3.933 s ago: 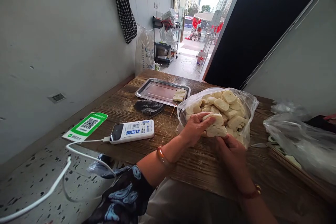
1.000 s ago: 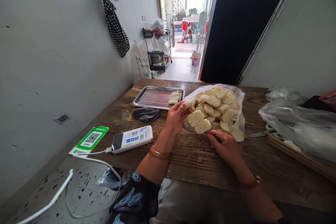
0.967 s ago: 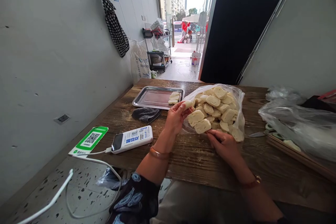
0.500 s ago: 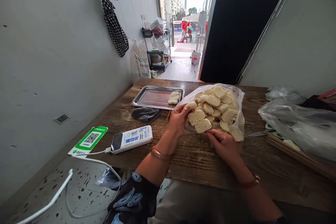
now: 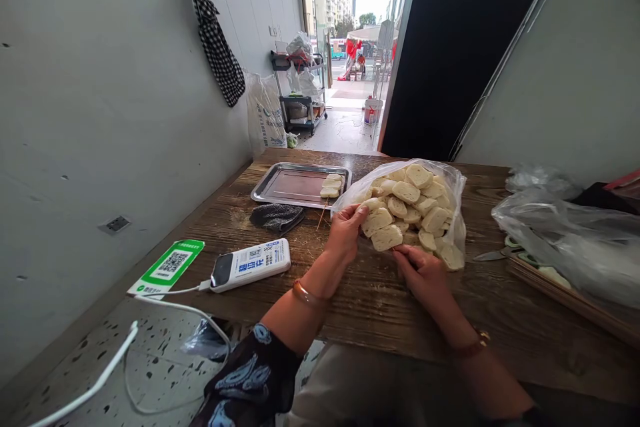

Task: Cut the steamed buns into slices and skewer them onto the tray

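Two pale bun slices (image 5: 387, 238) are threaded on a thin skewer, held in front of an open clear plastic bag (image 5: 463, 203) piled with bun slices (image 5: 406, 192). My right hand (image 5: 423, 273) is closed on the skewer's lower end, just below the nearest slice. With thumb and fingers, my left hand (image 5: 347, 230) pinches a further bun slice (image 5: 373, 204) at the skewer's far end; my fingers partly hide it. On a metal tray (image 5: 285, 183) lies a finished-looking skewer of slices (image 5: 331, 185), its sticks (image 5: 323, 213) jutting over the near rim.
A dark cloth (image 5: 277, 217) lies before the tray. Left of my arms are a white power bank (image 5: 253, 265) with a cable and a green QR card (image 5: 170, 267). Scissors (image 5: 493, 255), bundled sticks (image 5: 560, 293) and plastic bags (image 5: 555, 213) occupy the right.
My left hand has moved slightly right and down, bringing its bun slice closer against the skewered ones. My right hand has hardly moved.
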The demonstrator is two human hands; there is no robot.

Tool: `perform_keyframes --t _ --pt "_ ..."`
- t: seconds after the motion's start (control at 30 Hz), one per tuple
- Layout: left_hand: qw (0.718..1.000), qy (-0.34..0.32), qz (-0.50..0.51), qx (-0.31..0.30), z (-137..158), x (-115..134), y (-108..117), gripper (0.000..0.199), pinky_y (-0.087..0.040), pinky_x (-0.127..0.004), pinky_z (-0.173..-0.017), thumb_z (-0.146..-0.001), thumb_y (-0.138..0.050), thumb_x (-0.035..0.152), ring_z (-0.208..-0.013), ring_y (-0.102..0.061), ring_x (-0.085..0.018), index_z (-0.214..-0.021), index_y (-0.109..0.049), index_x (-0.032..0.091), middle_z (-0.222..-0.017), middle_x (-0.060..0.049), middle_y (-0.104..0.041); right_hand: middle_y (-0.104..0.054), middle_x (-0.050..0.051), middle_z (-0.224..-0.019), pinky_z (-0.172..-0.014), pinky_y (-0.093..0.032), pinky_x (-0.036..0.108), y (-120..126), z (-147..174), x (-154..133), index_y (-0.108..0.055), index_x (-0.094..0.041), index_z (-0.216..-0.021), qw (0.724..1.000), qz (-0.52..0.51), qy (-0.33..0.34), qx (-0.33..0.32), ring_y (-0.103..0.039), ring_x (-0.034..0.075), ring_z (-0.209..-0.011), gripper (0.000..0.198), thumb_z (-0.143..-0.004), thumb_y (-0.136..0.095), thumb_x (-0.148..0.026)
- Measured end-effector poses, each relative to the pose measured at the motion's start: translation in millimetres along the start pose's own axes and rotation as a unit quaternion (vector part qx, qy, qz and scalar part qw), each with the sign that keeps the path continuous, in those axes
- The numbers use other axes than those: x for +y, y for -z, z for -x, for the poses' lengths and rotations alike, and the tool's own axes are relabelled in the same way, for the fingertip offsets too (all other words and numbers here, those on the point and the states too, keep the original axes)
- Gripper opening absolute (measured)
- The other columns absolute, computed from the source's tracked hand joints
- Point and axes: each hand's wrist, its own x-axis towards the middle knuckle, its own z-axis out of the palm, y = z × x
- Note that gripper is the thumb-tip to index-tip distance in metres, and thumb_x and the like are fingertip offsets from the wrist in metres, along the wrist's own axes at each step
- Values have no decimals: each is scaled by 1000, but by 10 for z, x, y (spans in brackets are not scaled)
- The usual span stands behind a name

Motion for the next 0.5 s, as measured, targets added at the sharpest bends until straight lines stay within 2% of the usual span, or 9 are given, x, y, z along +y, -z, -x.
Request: perform_keyframes --t 0.17,0.27,0.37,0.5 --pt "1000 16 5 -19 -1 -25 15 44 -51 -27 -66 -55 -95 41 -68 -65 -15 -84 -76 13 -77 -4 -75 -60 -2 -54 -56 -45 28 -2 -2 14 -76 -19 -87 999 -20 -24 -19 -57 16 -50 31 -94 -55 -40" --pt "999 26 33 -12 -15 55 28 44 -52 -28 -68 -58 -93 39 -70 -66 -16 -89 -76 14 -81 -5 -76 -60 -3 -54 -51 -43 27 5 -4 9 -75 -18 -88 999 -31 -39 -20 -52 14 -43 32 -94 -55 -42" --pt "998 31 54 -5 -18 142 34 47 -52 -27 -66 -64 -90 46 -71 -68 -16 -95 -75 15 -85 -6 -77 -60 -2 -55 -49 -42 27 11 -6 -5 -76 -17 -89 999 -27 -35 -16 -51 14 -43 32 -93 -56 -43" --pt "998 26 36 -48 4 160 24 50 -52 -26 -66 -62 -91 48 -70 -67 -16 -94 -77 12 -81 -7 -77 -61 -2 -55 -49 -42 27 14 -7 -27 -77 -17 -91 999 -20 -30 -22 -50 14 -42 32 -92 -57 -41"
